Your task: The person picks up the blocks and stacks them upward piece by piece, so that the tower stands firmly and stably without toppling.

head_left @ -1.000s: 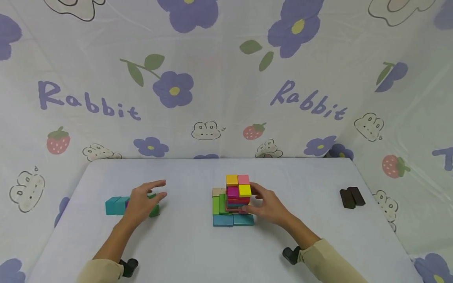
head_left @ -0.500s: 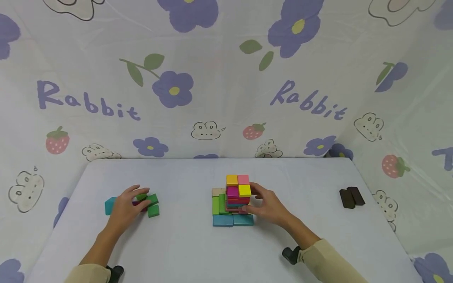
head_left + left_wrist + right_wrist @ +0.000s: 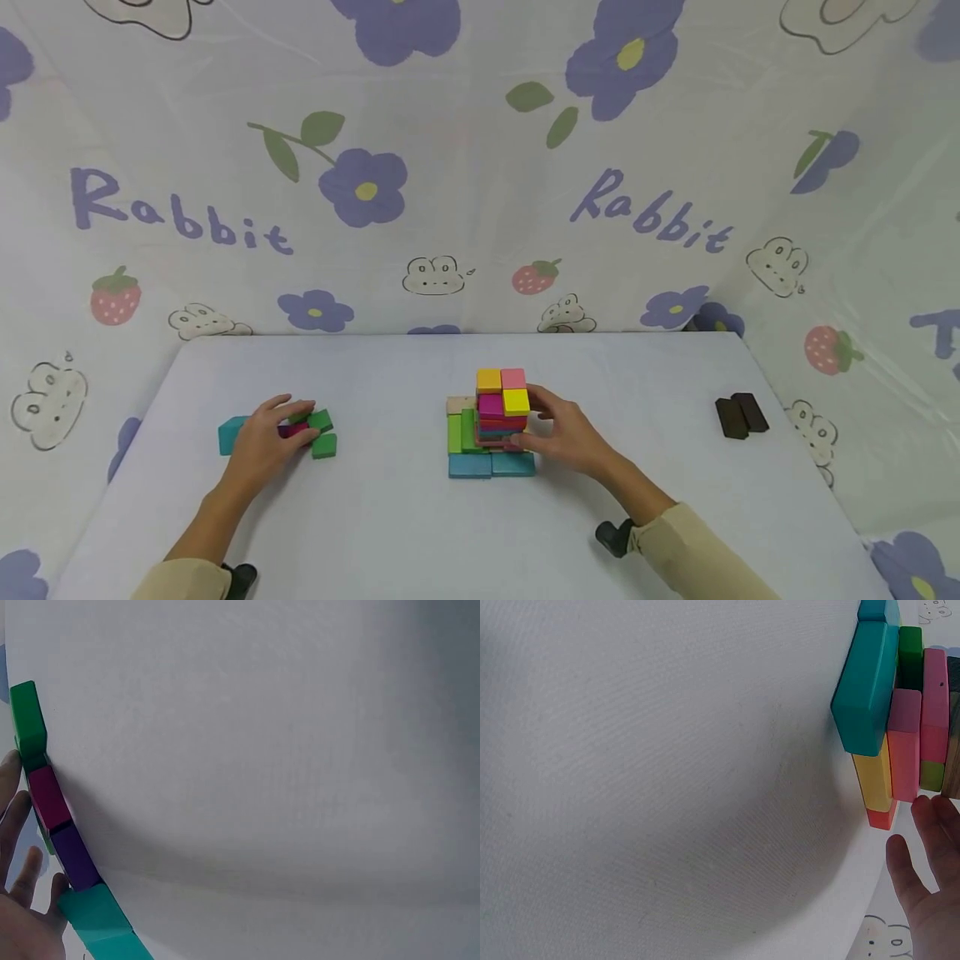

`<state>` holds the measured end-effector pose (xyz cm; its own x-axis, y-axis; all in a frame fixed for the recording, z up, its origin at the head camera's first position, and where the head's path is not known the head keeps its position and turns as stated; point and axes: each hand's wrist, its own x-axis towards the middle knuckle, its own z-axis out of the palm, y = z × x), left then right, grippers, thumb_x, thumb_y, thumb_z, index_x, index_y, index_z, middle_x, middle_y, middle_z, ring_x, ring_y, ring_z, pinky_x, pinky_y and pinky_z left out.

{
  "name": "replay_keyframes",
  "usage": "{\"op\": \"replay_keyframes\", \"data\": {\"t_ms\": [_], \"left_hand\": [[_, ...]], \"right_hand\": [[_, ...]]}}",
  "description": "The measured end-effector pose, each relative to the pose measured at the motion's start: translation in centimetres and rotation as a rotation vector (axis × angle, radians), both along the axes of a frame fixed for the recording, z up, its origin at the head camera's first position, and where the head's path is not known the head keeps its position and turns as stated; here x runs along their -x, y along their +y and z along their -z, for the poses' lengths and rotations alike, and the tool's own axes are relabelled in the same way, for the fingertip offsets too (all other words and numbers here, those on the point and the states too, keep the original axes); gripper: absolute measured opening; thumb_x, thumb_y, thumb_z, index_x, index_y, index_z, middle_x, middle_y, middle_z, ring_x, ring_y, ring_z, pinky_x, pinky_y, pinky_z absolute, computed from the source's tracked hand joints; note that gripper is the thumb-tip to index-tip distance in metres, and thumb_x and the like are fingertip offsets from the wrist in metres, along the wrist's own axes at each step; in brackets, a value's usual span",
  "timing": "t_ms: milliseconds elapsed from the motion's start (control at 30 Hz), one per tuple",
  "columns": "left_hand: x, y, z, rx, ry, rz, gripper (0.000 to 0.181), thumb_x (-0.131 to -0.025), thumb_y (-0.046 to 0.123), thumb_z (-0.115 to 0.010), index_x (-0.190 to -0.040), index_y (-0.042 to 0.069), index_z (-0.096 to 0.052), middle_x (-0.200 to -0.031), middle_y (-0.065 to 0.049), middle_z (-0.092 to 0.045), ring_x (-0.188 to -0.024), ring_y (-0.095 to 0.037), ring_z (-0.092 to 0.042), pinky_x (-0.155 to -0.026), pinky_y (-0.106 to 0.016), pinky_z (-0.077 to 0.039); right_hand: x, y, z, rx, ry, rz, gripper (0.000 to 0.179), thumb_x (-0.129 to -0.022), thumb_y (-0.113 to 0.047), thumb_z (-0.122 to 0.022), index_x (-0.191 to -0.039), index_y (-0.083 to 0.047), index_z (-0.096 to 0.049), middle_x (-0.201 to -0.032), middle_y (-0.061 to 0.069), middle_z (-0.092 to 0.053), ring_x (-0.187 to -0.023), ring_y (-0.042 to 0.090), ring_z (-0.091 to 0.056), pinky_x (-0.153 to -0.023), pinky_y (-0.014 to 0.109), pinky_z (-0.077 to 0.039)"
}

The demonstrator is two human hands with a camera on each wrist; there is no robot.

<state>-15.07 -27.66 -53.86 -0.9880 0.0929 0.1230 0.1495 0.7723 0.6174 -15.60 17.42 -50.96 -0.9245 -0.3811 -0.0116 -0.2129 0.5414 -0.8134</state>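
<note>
We judge the small tower of multicoloured rectangular blocks (image 3: pixel 491 407) to be the thing most at risk: it rises near the middle of the white table (image 3: pixel 390 525), above a wider layer with two flat blue blocks (image 3: pixel 470 466) in front, and a nudge from our right hand (image 3: pixel 573 437) could shift its upper blocks. That hand's thumb and fingers are spread about the tower's right side; whether they press on it, we cannot tell. Over on our left, the relaxed, parted fingers of our left hand (image 3: pixel 262 437) lie against the loose blocks, and we cannot tell whether any is pinched. Pulling one out carelessly might scatter the row, since a solid teal block (image 3: pixel 231 436), a purple block (image 3: pixel 75 856), a magenta block (image 3: pixel 49 799) and small green blocks (image 3: pixel 324 446) sit close together. The left hand itself hides part of that row from the head view. Well apart at the far right lie two dark brown flat blocks (image 3: pixel 732 419), with the right hand and forearm between them and the tower. A rabbit-print cloth (image 3: pixel 442 200) hangs behind the table.
</note>
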Motion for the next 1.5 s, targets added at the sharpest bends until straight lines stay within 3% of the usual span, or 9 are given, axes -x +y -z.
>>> {"op": "replay_keyframes", "data": {"t_ms": [333, 667, 900, 1033, 1233, 1367, 1500], "left_hand": [[0.5, 0.2, 0.0, 0.057, 0.080, 0.055, 0.039, -0.083, 0.008, -0.080, -0.120, 0.001, -0.070, -0.128, -0.030, -0.060, -0.124, -0.048, -0.052, -0.099, -0.065, -0.043], [0.6, -0.1, -0.4, 0.210, 0.200, 0.163, 0.042, -0.076, 0.010, -0.086, -0.115, 0.002, -0.074, -0.113, -0.020, -0.071, -0.120, -0.041, -0.057, -0.093, -0.065, -0.045], [1.0, 0.3, -0.9, 0.282, 0.164, 0.215, 0.044, -0.078, 0.011, -0.085, -0.118, 0.003, -0.072, -0.118, -0.023, -0.068, -0.121, -0.042, -0.056, -0.095, -0.064, -0.045], [1.2, 0.8, -0.9, 0.229, 0.125, 0.199, 0.046, -0.080, 0.009, -0.082, -0.123, 0.002, -0.069, -0.122, -0.026, -0.065, -0.120, -0.045, -0.056, -0.097, -0.065, -0.044], [1.2, 2.4, -0.8, 0.000, 0.080, 0.189, 0.050, -0.085, 0.002, -0.076, -0.133, 0.000, -0.061, -0.121, -0.020, -0.068, -0.111, -0.037, -0.064, -0.092, -0.053, -0.053], [1.2, 4.7, -1.2, -0.097, 0.166, 0.244, 0.051, -0.083, -0.003, -0.077, -0.132, -0.002, -0.061, -0.121, -0.019, -0.069, -0.115, -0.035, -0.064, -0.097, -0.050, -0.050], [0.9, 7.2, -2.3, -0.138, 0.255, 0.296, 0.053, -0.082, -0.002, -0.079, -0.132, -0.001, -0.062, -0.123, -0.017, -0.069, -0.116, -0.033, -0.064, -0.097, -0.046, -0.050]], "right_hand": [[-0.1, -0.1, -0.2, -0.001, -0.003, -0.002, 0.075, -0.084, -0.023, -0.080, -0.148, -0.010, -0.043, -0.139, 0.008, -0.058, -0.126, 0.028, -0.054, -0.104, 0.049, -0.047], [0.1, 0.0, -0.1, -0.005, 0.003, -0.006, 0.074, -0.084, -0.024, -0.080, -0.148, -0.012, -0.044, -0.140, 0.007, -0.058, -0.126, 0.028, -0.054, -0.103, 0.049, -0.047], [0.1, -0.1, 0.0, 0.004, -0.002, -0.012, 0.074, -0.084, -0.023, -0.081, -0.147, -0.012, -0.044, -0.141, 0.007, -0.057, -0.127, 0.028, -0.054, -0.102, 0.050, -0.048], [0.0, -0.2, -0.2, -0.013, -0.011, 0.004, 0.075, -0.083, -0.022, -0.082, -0.147, -0.012, -0.044, -0.140, 0.006, -0.058, -0.126, 0.027, -0.054, -0.103, 0.048, -0.048], [0.0, -0.2, -0.1, -0.025, -0.014, 0.013, 0.076, -0.082, -0.022, -0.082, -0.147, -0.012, -0.044, -0.140, 0.006, -0.058, -0.126, 0.026, -0.054, -0.103, 0.047, -0.048], [-0.1, -0.2, -0.1, -0.023, -0.012, 0.013, 0.076, -0.082, -0.022, -0.082, -0.147, -0.012, -0.045, -0.140, 0.005, -0.057, -0.127, 0.026, -0.053, -0.103, 0.047, -0.048], [-0.1, -0.1, -0.1, -0.017, -0.006, 0.004, 0.076, -0.082, -0.021, -0.082, -0.147, -0.012, -0.044, -0.140, 0.006, -0.058, -0.126, 0.026, -0.054, -0.103, 0.048, -0.048]]}}
